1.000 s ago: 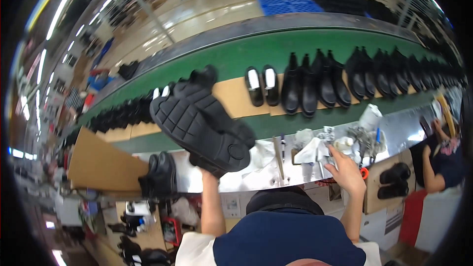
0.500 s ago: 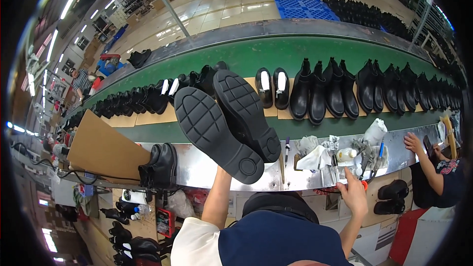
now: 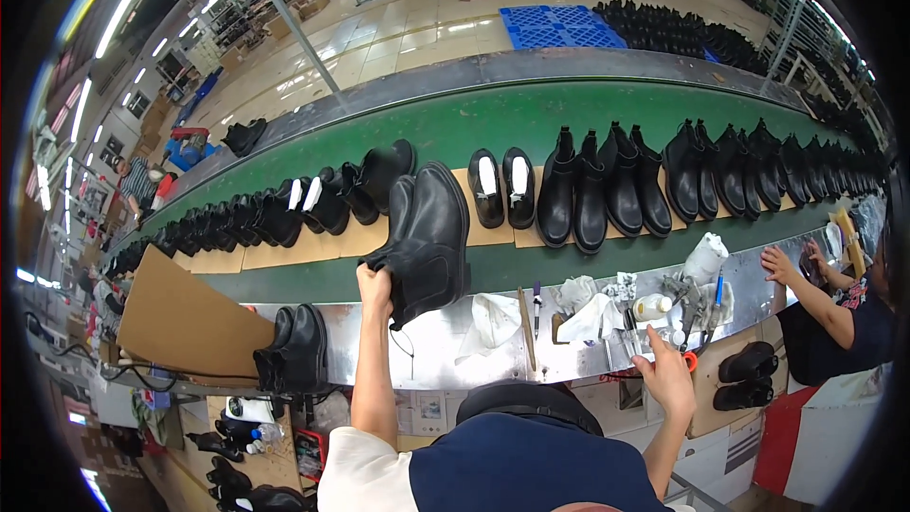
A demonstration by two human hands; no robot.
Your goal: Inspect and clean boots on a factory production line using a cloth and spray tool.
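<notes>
two black ankle boots (image 3: 428, 242) are pinched together in the left hand (image 3: 373, 282), fingers closed on the back edge of the shafts down at the heel end. the pair hangs up and to the right of that hand, long axis running away from the person toward the belt, toes pointing off at the far side, soles turned mostly away from the camera. they sit right over the near edge of the green conveyor belt (image 3: 493, 123), above the seam where it meets the steel counter (image 3: 436, 346).

right hand (image 3: 669, 381) is well off to the right and lower, nowhere near the boots, so the left is the one doing the work. its fingers look loosely spread, nothing clearly in the palm, hovering just below a red-handled tool (image 3: 690, 360) and close to a small white bottle (image 3: 650, 307). can't tell if it's touching either.

out past the left hand: a white cloth (image 3: 493, 320) lies on the counter just to its right, then a couple of pens or brushes (image 3: 536, 303) and crumpled rags (image 3: 592, 308). to its lower left another black pair (image 3: 294, 349) stands on the counter edge beside a slanted cardboard sheet (image 3: 185, 322).

beyond the held pair, the belt carries a long row of black boots on cardboard pads (image 3: 607, 190), with a gap of bare green right ahead of the boots. a second person's hand (image 3: 779, 265) rests on the counter far right. factory floor with blue pallets (image 3: 559, 27) behind.
</notes>
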